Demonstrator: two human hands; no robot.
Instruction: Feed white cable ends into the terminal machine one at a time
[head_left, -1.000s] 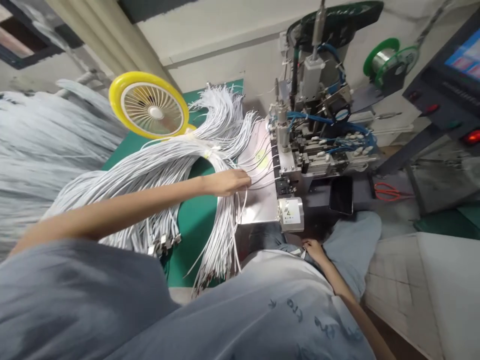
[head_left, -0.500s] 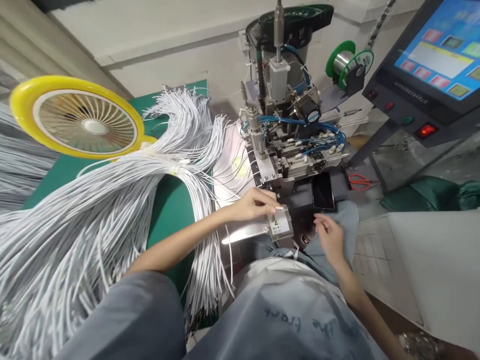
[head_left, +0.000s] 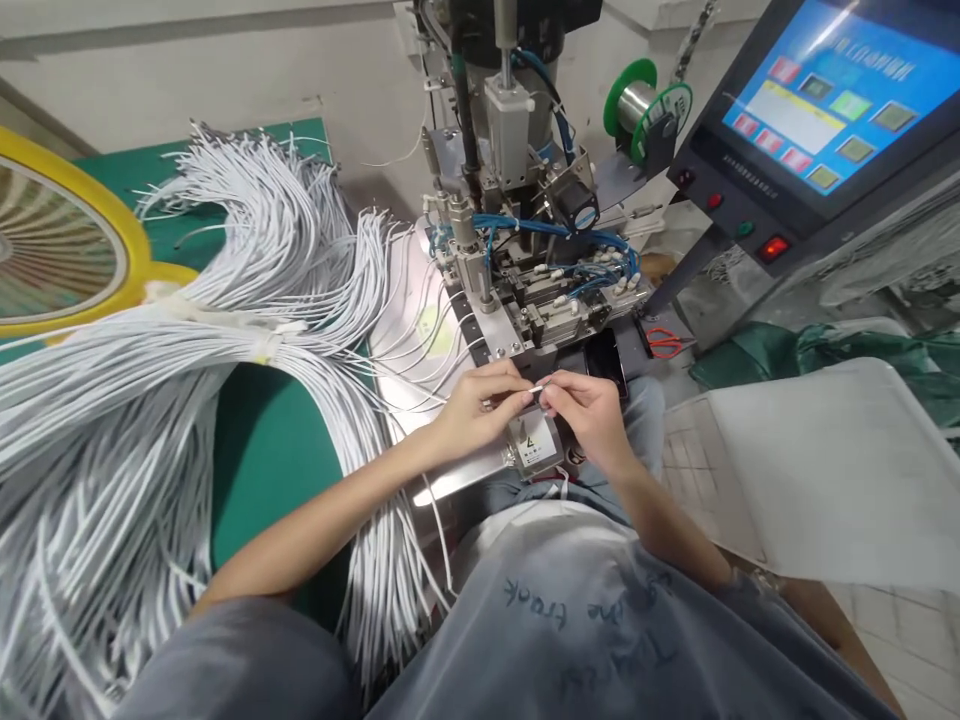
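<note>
A short white cable end (head_left: 535, 389) sticks out between the thumb and fingers of my left hand (head_left: 480, 408), which is closed on it. My right hand (head_left: 592, 412) pinches the tip of that same cable from the other side, fingertips close to those of the left. What lies right at the tip is too small to make out. Just below both hands is a metal box with a white label (head_left: 537, 446). Behind them stands a bench machine (head_left: 517, 320) with cylinders and blue air tubes. Several white cables run along its left edge.
A large tied bundle of white cables (head_left: 277, 350) covers much of the green mat (head_left: 255, 470) at left, beside a yellow fan (head_left: 135, 240). At right are a solder wire spool (head_left: 636, 105), a touchscreen panel (head_left: 825, 110), red-handled scissors (head_left: 664, 342) and a phone (head_left: 604, 360).
My right hand has come left and up from beside the phone to meet my left hand at the cable tip. The camera view has shifted right.
</note>
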